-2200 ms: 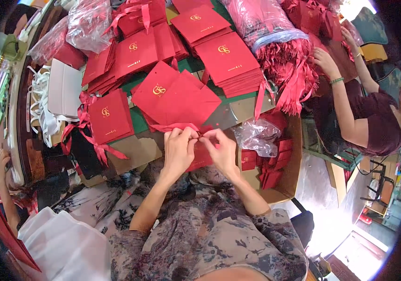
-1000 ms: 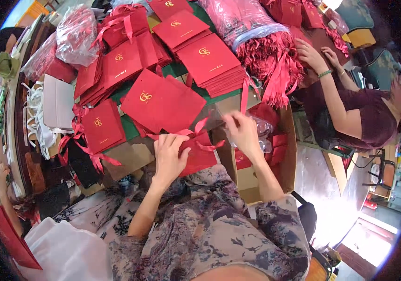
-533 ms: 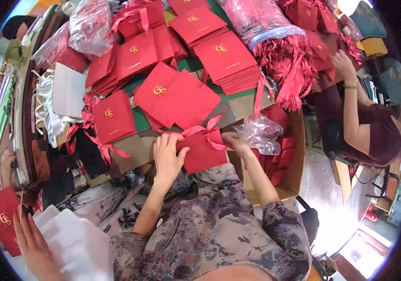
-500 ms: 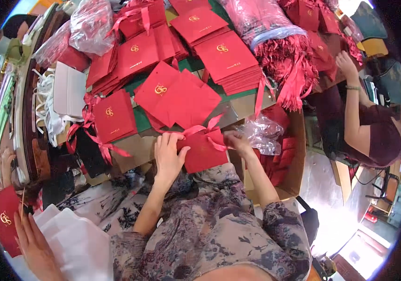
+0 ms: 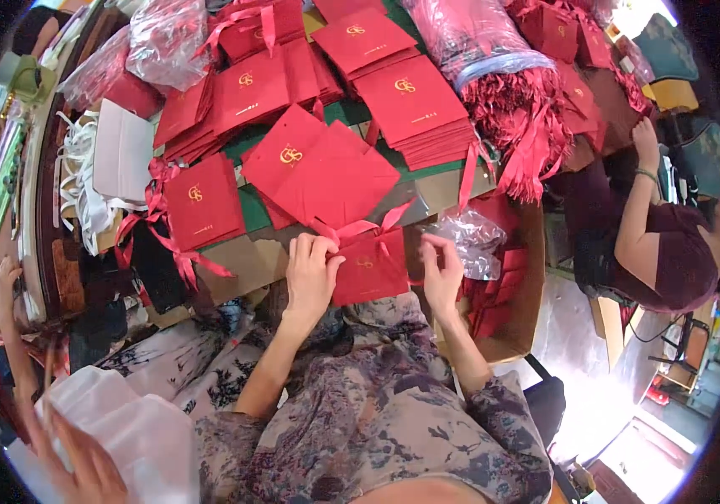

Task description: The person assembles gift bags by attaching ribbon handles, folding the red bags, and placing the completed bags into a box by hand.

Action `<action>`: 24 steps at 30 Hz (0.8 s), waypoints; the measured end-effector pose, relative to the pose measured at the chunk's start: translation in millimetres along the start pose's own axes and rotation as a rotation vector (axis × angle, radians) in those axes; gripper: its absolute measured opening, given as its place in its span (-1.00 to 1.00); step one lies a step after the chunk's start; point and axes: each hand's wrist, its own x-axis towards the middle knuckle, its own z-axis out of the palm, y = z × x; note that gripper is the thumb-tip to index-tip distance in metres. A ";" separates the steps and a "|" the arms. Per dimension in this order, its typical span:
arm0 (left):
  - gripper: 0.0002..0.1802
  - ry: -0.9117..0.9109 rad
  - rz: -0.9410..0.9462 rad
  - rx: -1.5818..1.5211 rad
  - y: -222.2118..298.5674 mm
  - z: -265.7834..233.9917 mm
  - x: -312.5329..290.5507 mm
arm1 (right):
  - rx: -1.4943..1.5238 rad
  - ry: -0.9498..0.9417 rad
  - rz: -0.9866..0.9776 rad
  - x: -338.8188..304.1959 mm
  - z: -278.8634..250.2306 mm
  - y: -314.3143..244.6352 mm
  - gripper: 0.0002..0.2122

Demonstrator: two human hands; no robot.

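L hand (image 5: pixel 314 273) grips red bag (image 5: pixel 368 275); R hand (image 5: pixel 442 273) half-curled, hold unclear; red stacks (image 5: pixel 412 99) behind; carton (image 5: pixel 532 273) nr.

The worktable (image 5: pixel 255 218) has a green top, with brown cardboard (image 5: pixel 247 267) along its near edge. Past its left edge runs a long, dark brown piece of furniture (image 5: pixel 47 227), bowed by the lens. Off the far right corner stands a brown tabletop (image 5: pixel 620 128), and beyond it are two teal patterned seats (image 5: pixel 662 50) with a yellow block (image 5: pixel 672 95) between them. To the right of the table, glossy pale grey floor (image 5: pixel 574 328) leads to a chair (image 5: pixel 694 343) with an orange-brown back and black frame. Nearer, a dark-framed bright opening (image 5: pixel 650 454), door or window unclear, floods the floor with white glare.
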 end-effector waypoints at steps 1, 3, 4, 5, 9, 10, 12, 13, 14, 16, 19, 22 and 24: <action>-0.69 0.001 -0.002 0.001 0.7 -1.6 2.1 | -0.049 -0.035 -0.057 -5.8 0.0 -9.5 -0.91; -0.66 -0.085 -0.030 0.061 1.1 -6.3 5.2 | -0.131 -0.131 -0.235 -11.9 8.3 -39.7 -0.90; -0.66 -0.086 -0.027 0.058 3.0 -6.9 7.2 | -0.094 -0.204 -0.254 -14.8 14.1 -42.3 -0.88; -0.65 -0.107 -0.036 0.093 4.7 -7.6 8.8 | -0.078 -0.247 -0.237 -17.2 22.8 -41.6 -0.88; -0.74 -0.114 0.017 0.169 5.9 -8.4 9.8 | -0.114 -0.325 -0.282 -18.1 58.2 -37.6 -0.87; -0.78 -0.112 0.059 0.175 6.5 -8.3 10.0 | -0.112 -0.324 -0.283 -18.2 61.0 -34.0 -0.87; -0.86 -0.124 0.058 0.141 8.0 -11.4 10.8 | -0.241 -0.339 -0.266 -18.7 64.0 -31.3 -0.87; -0.86 -0.144 0.056 0.112 7.9 -13.4 11.8 | -0.240 -0.341 -0.266 -19.2 64.8 -32.1 -0.87; -0.86 -0.164 0.054 0.081 7.7 -14.5 12.8 | -0.247 -0.342 -0.247 -19.6 65.1 -33.1 -0.87; -0.87 -0.172 0.049 0.084 6.0 -14.2 13.6 | -0.254 -0.344 -0.227 -20.4 66.7 -36.8 -0.86; -0.87 -0.182 0.036 0.092 12.3 -17.2 16.8 | -0.227 -0.318 -0.090 -19.0 69.6 -42.9 -0.84; -0.87 -0.180 0.023 0.076 10.1 -16.0 16.5 | -0.286 -0.286 -0.079 -19.3 72.3 -45.2 -0.84; -0.88 -0.178 0.020 0.054 8.5 -14.1 14.2 | -0.280 -0.295 -0.011 -20.3 73.7 -48.2 -0.82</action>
